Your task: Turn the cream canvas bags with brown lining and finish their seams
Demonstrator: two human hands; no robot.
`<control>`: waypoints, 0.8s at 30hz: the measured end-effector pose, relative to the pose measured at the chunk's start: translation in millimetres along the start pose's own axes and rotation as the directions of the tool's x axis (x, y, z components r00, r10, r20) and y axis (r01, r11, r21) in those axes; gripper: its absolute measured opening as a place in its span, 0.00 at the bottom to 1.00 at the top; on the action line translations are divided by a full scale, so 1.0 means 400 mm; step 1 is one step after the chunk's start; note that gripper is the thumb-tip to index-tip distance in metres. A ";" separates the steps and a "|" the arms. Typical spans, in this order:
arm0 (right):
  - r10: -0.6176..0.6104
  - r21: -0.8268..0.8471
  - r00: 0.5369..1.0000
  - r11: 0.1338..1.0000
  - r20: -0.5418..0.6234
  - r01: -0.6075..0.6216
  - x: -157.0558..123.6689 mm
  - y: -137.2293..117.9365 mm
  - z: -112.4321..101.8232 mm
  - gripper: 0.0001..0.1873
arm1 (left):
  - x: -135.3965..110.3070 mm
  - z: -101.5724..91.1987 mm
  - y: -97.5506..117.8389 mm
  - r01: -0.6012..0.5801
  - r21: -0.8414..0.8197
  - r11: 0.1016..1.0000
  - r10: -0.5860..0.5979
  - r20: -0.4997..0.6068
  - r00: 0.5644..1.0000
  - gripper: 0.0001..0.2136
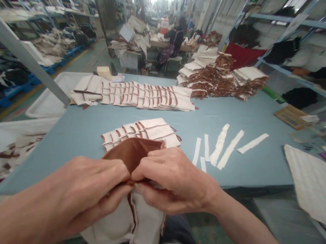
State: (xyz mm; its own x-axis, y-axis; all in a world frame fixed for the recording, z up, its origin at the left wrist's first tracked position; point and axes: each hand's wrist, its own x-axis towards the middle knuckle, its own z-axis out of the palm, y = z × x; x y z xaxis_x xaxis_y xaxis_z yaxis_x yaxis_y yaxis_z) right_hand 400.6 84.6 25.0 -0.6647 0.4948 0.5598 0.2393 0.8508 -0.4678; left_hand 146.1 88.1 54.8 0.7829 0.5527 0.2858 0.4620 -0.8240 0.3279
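Observation:
A cream fabric pouch (147, 216) with brown lining and a brown seam hangs close in front of me, its mouth partly open. My left hand (99, 191) pinches the near edge of that mouth from the left. From the right, my right hand (171, 180) grips the same edge, the fingertips of both hands almost touching. Brown lining shows behind my fingers. Just beyond lies a fanned stack of similar cream pieces (157, 130) with brown trim, flat on the blue table (83, 132).
A long overlapping row of cream pieces (142, 95) runs along the table's far side. Taller piles (220, 74) stand at the back right. Several pale strips (229, 151) lie to the right. White bins (46, 101) stand on the left. A seated person (175, 40) is farther back.

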 end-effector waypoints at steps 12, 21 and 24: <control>0.060 0.595 0.992 0.796 0.109 -0.113 0.002 0.087 0.028 0.13 | -0.013 0.062 0.001 0.068 -0.406 0.911 -0.095 -0.048 0.994 0.18; 0.180 0.731 0.952 0.610 0.248 -0.306 0.032 0.139 0.011 0.19 | 0.017 0.102 -0.035 0.172 -0.722 0.670 -0.278 -0.030 0.960 0.33; 0.275 0.599 0.924 0.704 0.265 -0.382 0.015 0.164 -0.003 0.19 | 0.009 0.075 -0.040 0.195 -0.588 0.785 -0.246 -0.006 0.969 0.27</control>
State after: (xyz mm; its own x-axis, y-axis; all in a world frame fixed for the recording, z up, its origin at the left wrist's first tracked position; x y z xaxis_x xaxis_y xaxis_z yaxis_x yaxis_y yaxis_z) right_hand 413.2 143.6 -1.5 -0.7360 0.6445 0.2072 -0.0020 0.3040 -0.9527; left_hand 154.0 99.5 23.4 0.6427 0.7390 0.2020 0.2708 -0.4658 0.8425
